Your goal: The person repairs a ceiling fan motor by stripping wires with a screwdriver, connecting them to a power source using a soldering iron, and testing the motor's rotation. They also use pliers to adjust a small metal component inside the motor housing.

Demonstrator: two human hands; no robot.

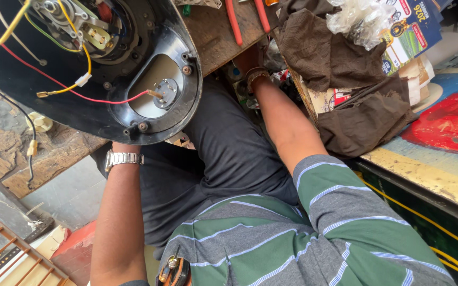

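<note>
A black round appliance housing lies open on the worn wooden bench, showing red, yellow, green and black wires and a metal terminal in an oval opening. My left forearm, with a metal watch, runs up under the housing's near edge, which hides the hand. My right arm reaches down past the bench edge. Only a little of my right hand shows above a wrist band, among clutter, and its fingers are hidden.
Red-handled pliers lie on the bench top. Brown cloths, a crumpled clear plastic bag and printed cards pile on a painted table at the right. A white connector lies at the left.
</note>
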